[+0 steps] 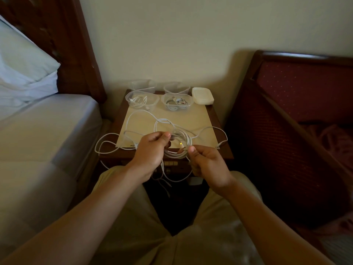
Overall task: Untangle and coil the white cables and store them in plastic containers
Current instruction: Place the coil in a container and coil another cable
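A tangled bundle of thin white cables (176, 144) hangs between both hands over the near edge of a small dark wooden nightstand (219, 131). Its coiled mass lies roughly flat, long axis running left to right, with loose loops spreading toward the far side of a cream paper sheet (191, 119) and off the table's left edge. Strands below the hands drop into shadow and are hard to follow (where they end I cannot tell). The left hand (150, 152) has its fingers curled round the coil's left side, thumb up. The right hand (206, 165) pinches a strand at the coil's right side. Behind stand four clear plastic containers (142, 99); the near two hold coiled cables. A stack of white lids (202, 95) sits just beside them.
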{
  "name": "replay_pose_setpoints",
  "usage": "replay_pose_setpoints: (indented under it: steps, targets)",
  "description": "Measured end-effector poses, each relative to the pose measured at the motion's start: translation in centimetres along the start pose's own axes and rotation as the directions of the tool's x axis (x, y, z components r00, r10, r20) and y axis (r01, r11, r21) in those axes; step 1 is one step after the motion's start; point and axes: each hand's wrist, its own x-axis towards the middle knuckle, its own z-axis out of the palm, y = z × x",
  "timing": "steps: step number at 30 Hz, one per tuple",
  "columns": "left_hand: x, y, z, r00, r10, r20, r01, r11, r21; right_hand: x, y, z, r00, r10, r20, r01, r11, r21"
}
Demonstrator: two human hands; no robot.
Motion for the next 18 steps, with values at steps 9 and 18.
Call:
replay_pose_setpoints:
  steps: [9,18]
  targets:
    - [-0.5,-0.6,1.7,0.991,0.085,-0.101,-0.087,0.996,-0.018,-0.2,-0.2,0.7,0.956,-0.016,-0.293,-0.028,0.989,-0.144]
    - [0.8,-1.2,1.3,0.991,0.136,0.004,-0.132,0.951,0.279,2.8,-0.2,-0.5,0.944,0.218,-0.246,-0.288,0.910,-0.298]
